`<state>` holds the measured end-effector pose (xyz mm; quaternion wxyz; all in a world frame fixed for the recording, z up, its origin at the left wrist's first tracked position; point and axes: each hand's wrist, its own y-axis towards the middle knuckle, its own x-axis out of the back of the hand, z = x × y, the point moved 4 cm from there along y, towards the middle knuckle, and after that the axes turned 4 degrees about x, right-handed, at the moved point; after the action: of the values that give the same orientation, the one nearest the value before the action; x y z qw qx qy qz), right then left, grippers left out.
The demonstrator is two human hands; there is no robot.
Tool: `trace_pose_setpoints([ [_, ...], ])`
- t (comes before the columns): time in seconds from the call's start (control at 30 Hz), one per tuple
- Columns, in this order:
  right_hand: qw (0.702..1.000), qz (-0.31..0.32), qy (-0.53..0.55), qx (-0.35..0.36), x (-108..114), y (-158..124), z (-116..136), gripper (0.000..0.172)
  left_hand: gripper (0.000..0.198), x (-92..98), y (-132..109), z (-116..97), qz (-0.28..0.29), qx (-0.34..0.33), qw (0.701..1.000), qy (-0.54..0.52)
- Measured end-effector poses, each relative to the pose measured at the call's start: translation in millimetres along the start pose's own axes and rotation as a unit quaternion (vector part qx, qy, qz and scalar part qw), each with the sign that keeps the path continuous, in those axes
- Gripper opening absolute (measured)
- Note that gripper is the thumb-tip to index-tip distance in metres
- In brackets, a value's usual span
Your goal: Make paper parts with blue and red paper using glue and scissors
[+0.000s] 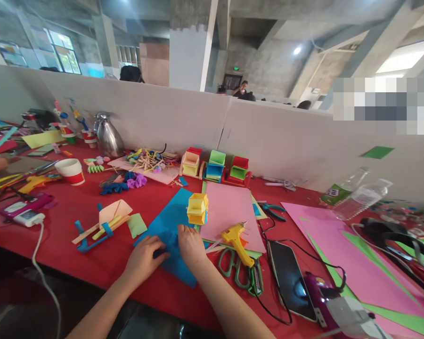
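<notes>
A large blue paper sheet (178,269) lies on the red table in front of me. My left hand (145,258) rests at its left side, fingers curled inward. My right hand (191,246) is on the sheet opposite, its fingers bent down and pressed together. Blue paper shows between the two hands; whether it is a separate folded piece blends into the sheet. Just beyond my right fingers stands a small yellow folded-paper piece (197,209). Left of my hands lie a blue-and-wood stick frame with peach paper (115,213) and a light green paper square (137,225).
A yellow glue gun (237,242) lies on pink paper (226,207), beside green-handled scissors (233,267) and a black phone (292,278). Three coloured paper models (215,165) stand by the partition. A steel jug (108,135) and a paper cup (70,171) are left.
</notes>
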<state>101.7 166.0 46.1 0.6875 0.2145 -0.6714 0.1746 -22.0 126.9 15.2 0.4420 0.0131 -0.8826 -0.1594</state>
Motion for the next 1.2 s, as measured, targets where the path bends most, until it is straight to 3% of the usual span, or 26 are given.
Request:
trace_pose_setpoints([
  [0.4, 0.999, -0.013, 0.038, 0.000, -8, -4, -12, 0.040, 0.013, -2.8, -1, 3, -0.001, 0.015, 1.000, -0.014],
  [0.67, 0.994, -0.014, 0.101, 0.025, -6, -8, -9, 0.040, 0.009, -2.3, -5, -1, -0.008, 0.022, 0.999, 0.030],
  [0.83, 0.985, -0.009, 0.165, 0.059, -7, -10, -26, 0.033, 0.013, 1.4, -9, -3, -0.023, 0.020, 0.997, 0.069],
  [1.0, 0.955, -0.010, 0.275, 0.116, -12, -11, -41, 0.023, 0.015, 4.5, -9, -4, -0.017, 0.019, 0.996, 0.087],
  [1.2, 0.952, -0.002, 0.289, 0.100, -11, -11, -43, 0.023, 0.011, 2.2, -7, -6, -0.005, 0.013, 0.995, 0.100],
])
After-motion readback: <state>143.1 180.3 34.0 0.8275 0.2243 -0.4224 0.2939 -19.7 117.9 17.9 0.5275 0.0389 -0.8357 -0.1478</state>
